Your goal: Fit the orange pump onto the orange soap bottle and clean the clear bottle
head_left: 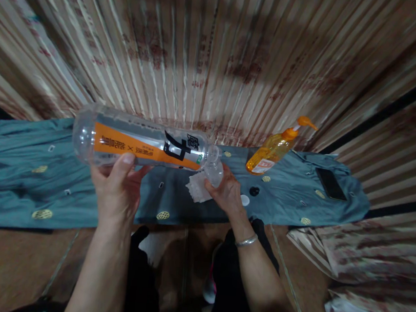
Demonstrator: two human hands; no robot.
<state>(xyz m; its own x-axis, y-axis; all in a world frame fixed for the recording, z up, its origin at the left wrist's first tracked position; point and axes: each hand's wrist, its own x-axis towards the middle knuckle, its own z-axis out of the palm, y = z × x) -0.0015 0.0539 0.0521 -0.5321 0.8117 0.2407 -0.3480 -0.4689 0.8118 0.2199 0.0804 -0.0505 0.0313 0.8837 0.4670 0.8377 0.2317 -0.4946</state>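
My left hand (pixel 118 186) is closed around a large clear plastic bottle (pixel 146 142) with an orange and black label. The bottle lies nearly level in the air, its neck pointing right. At its mouth, my right hand (pixel 227 189) grips a small clear container (pixel 214 172); the two mouths meet or overlap, and I cannot tell whether any liquid passes between them. Below them a folded white tissue (pixel 198 187) lies on the teal cloth (pixel 174 197). Close to my right hand are a white round cap (pixel 244 200) and a small black cap (pixel 254 191).
An orange pump bottle (pixel 271 152) stands on the cloth to the right, and a dark phone (pixel 331 183) lies farther right. Behind the narrow covered surface hangs a striped curtain (pixel 203 52). My legs and the tiled floor (pixel 17 260) show below its front edge.
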